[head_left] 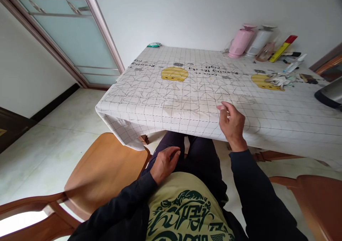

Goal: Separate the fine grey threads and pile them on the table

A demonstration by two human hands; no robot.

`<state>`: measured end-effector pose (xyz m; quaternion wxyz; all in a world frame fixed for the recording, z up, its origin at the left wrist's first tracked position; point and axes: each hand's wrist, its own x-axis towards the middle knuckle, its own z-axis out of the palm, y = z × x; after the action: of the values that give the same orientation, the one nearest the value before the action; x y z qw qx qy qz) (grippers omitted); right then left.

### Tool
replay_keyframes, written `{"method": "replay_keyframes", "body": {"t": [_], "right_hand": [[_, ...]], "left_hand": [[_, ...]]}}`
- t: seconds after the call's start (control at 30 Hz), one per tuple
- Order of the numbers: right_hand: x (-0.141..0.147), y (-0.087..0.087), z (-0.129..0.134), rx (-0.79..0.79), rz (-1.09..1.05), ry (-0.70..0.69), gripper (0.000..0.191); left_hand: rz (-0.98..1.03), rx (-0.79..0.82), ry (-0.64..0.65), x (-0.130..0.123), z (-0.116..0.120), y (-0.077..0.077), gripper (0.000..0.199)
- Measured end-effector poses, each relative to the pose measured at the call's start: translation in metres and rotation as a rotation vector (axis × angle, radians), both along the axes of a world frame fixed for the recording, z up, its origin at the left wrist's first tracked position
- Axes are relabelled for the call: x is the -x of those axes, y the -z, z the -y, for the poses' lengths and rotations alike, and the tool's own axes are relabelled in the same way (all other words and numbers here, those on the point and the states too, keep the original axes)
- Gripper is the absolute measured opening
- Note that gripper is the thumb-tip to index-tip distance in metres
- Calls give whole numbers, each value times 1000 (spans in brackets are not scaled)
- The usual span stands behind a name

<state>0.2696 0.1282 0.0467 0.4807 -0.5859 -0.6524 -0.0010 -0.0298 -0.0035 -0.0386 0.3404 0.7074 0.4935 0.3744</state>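
Note:
My left hand [165, 162] hovers over or rests on my lap, below the table edge. Its fingers are loosely bent, with a gap to the thumb and nothing visible between. Above the near edge of the table, my right hand [232, 123] has its fingers curled in towards the thumb. Whether something small sits between those fingertips I cannot make out. Beneath it spreads a white checked tablecloth [184, 116] with yellow cartoon faces and printed lettering. Thin grey outlines [149, 91] cover the cloth left of my right hand; printed or loose, I cannot tell.
At the back right stand a pink device [242, 41], a white device [258, 41], a bottle [265, 52] and a yellow-red box [283, 48]. Crumpled gloves [281, 80] lie nearer, beside a metal kettle-like vessel [331, 93]. Wooden chairs [107, 173] flank me. A green-white packet [154, 45] lies far left.

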Motion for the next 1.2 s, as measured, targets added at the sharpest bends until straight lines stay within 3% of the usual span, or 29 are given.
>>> {"method": "replay_keyframes", "body": {"t": [0.13, 0.2, 0.27, 0.37, 0.5, 0.63, 0.77, 1.0, 1.1, 1.2], "right_hand": [[25, -8, -1, 39, 326, -321, 52], [40, -4, -4, 93, 419, -386, 54], [52, 7, -5, 146, 472, -378, 56], [58, 28, -4, 199, 523, -333, 58], [58, 40, -2, 193, 555, -318, 61], [60, 42, -2, 177, 540, -308, 62], [66, 50, -1, 143, 470, -279, 60], [77, 53, 2, 68, 413, -224, 75], [75, 53, 17, 6, 304, -196, 76], [68, 75, 51, -48, 194, -177, 62]], "left_hand": [[-167, -446, 31, -17, -39, -44, 44], [-293, -556, 27, -28, -67, -62, 52], [-399, -592, 25, -37, -95, -69, 55], [-514, -597, 74, -43, -127, -65, 57], [-545, -604, 136, -43, -147, -52, 61], [-533, -604, 111, -42, -149, -51, 70], [-515, -605, 110, -42, -149, -53, 60], [-464, -652, 63, -43, -151, -40, 61], [-421, -683, 96, -40, -153, -41, 64], [-302, -736, 91, -34, -142, -39, 62]]}}
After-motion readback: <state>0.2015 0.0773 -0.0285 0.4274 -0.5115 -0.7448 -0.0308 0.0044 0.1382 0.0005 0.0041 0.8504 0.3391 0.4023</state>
